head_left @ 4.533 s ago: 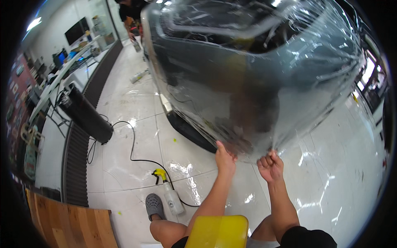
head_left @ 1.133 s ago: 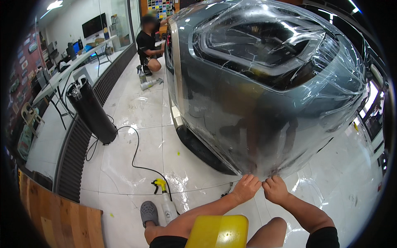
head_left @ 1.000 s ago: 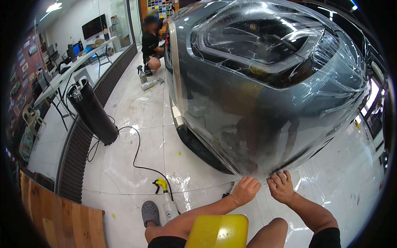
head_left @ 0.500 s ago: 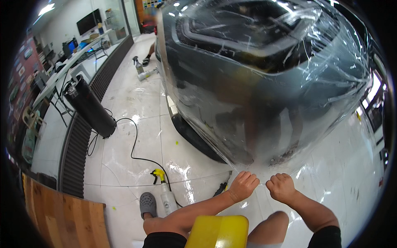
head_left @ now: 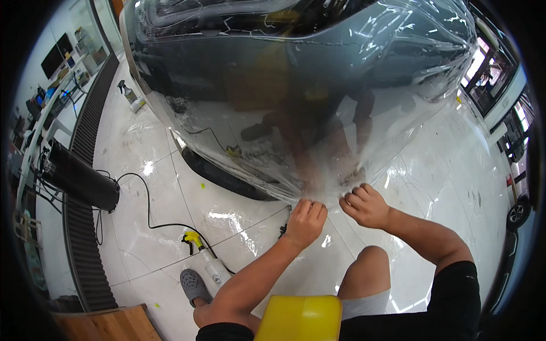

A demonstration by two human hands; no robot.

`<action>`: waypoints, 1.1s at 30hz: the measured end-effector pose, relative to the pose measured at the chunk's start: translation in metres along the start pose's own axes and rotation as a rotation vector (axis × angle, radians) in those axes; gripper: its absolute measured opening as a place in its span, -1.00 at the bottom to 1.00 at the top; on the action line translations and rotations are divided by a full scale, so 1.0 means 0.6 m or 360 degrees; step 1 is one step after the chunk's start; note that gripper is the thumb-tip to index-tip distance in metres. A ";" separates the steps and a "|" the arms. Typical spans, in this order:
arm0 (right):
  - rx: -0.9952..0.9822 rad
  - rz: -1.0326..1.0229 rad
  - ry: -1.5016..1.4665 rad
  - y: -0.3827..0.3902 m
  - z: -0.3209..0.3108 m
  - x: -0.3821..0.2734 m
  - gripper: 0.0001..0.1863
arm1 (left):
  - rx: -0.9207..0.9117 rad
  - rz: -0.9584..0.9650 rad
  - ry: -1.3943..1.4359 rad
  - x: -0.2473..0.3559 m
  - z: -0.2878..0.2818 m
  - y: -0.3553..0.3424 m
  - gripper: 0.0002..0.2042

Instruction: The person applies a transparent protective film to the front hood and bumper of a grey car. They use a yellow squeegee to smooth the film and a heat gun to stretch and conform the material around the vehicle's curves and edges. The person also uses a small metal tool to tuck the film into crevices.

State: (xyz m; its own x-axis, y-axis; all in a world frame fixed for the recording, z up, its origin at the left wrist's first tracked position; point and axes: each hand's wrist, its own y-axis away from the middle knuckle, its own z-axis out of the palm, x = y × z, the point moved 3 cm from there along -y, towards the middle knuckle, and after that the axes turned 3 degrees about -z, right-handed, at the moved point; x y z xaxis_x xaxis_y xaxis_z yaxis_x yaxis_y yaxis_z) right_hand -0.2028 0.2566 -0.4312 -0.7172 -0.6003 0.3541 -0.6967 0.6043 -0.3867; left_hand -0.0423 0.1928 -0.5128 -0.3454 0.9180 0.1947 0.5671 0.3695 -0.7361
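Note:
A sheet of clear plastic film (head_left: 256,170) is draped over the grey car body panel (head_left: 239,74) in front of me. Its lower edge is gathered into creases between my hands. My left hand (head_left: 307,219) is closed on that edge, knuckles up, just below the panel's lower side. Closed on the same edge a little to the right is my right hand (head_left: 364,206). Between the fists the film runs taut, and folds fan upward from them. Wrinkles bunch in the film at the panel's upper right.
A yellow-headed spray bottle (head_left: 213,267) with a black hose stands left of my arm, near my clog (head_left: 195,287). The hose leads to a black cylinder (head_left: 79,176). Farther off stands another spray bottle (head_left: 127,92). A wooden board (head_left: 108,324) lies at lower left.
My view has swung right and closer to the panel. Both hands, still gripping the film edge, now appear higher and further left in view, with the film pulled into tighter folds.

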 end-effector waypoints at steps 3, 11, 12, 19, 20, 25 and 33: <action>0.0117 -0.0071 -0.0084 0.000 -0.006 -0.012 -0.85 | 0.0003 0.0011 0.0037 0.007 -0.009 0.008 -0.90; -0.0175 0.0147 -0.0256 0.018 -0.020 -0.060 -0.86 | -0.0075 -0.0024 0.0134 0.041 -0.055 0.025 -0.90; -0.0187 0.0171 -0.0241 0.020 -0.023 -0.060 -0.85 | -0.0082 -0.0019 0.0145 0.042 -0.055 0.022 -0.90; -0.0298 0.0171 -0.0241 0.030 0.008 -0.029 -0.88 | -0.0055 0.0011 0.0081 0.029 -0.022 0.001 -0.88; -0.0321 0.0173 -0.0194 0.041 0.021 -0.019 -0.88 | -0.0056 0.0032 0.0048 0.026 -0.008 -0.007 -0.88; -0.0383 0.0160 -0.0088 0.033 0.050 0.023 -0.91 | -0.0066 0.0054 -0.0144 0.013 0.041 -0.016 -0.89; -0.0442 0.0191 -0.0040 0.010 0.058 0.044 -0.92 | -0.0050 -0.0012 -0.0484 0.005 0.057 -0.029 -0.83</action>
State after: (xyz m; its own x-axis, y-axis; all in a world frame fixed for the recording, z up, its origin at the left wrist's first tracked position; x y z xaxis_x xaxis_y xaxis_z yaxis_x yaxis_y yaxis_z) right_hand -0.2256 0.2260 -0.4539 -0.7965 -0.5265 0.2973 -0.5876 0.7899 -0.1755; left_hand -0.0788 0.1840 -0.5214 -0.5550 0.8318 -0.0064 0.5848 0.3847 -0.7141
